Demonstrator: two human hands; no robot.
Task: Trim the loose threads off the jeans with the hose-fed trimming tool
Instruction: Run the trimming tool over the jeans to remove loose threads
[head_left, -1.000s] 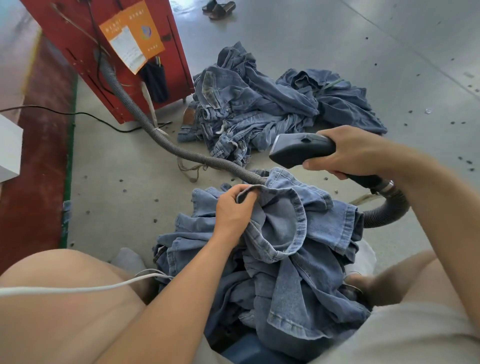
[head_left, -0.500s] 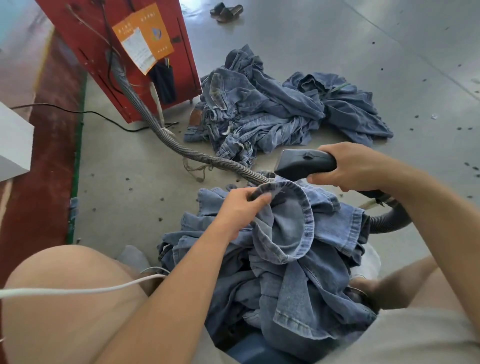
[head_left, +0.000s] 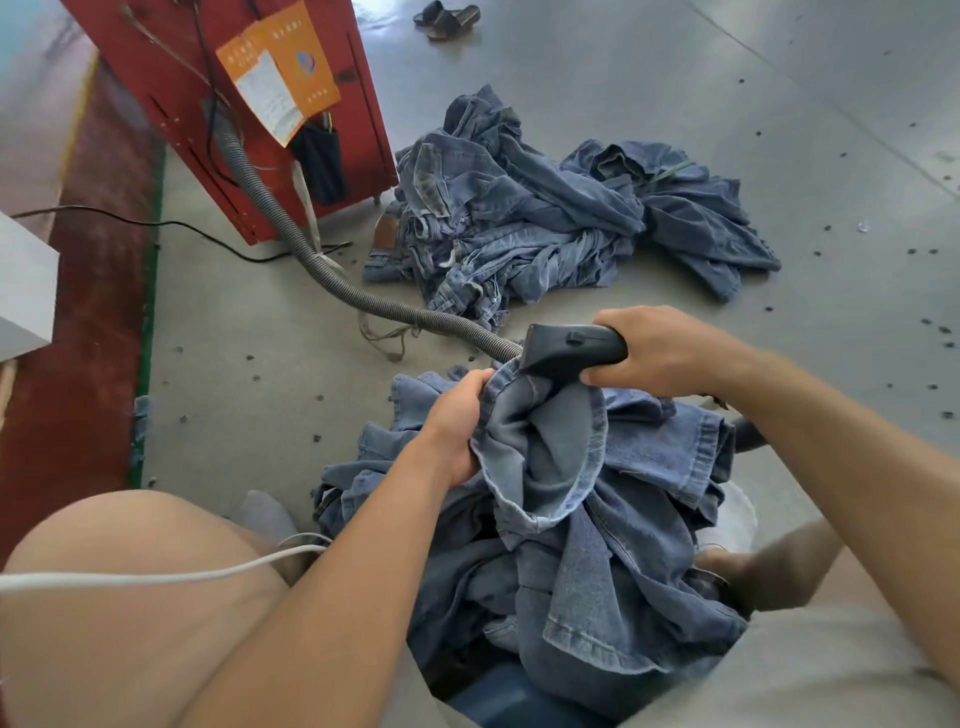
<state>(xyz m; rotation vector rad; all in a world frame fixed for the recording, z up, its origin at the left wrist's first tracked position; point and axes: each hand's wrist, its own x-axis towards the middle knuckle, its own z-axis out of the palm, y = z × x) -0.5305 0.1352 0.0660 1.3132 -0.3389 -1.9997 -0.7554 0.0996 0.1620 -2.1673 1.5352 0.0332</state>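
Where the grey concrete floor spreads out, it is spotted with small dark bits, and along its left side runs a dark red strip with a thin green edge. A red metal machine cabinet stands at the top left and carries an orange paper sheet; from it a grey ribbed hose bends across the floor toward the person. Behind the hose lies a loose heap of blue denim jeans, and a pair of dark sandals sits far at the top. A thin white cable crosses the left knee. The pair of blue jeans being worked on is bunched between the person's knees. The left hand has its fingers curled tight around the hem of one leg opening and lifts it. The right hand grips the handle of the dark grey trimming tool, fingers wrapped around it, and the tool's front end touches the raised hem just beside the left hand.
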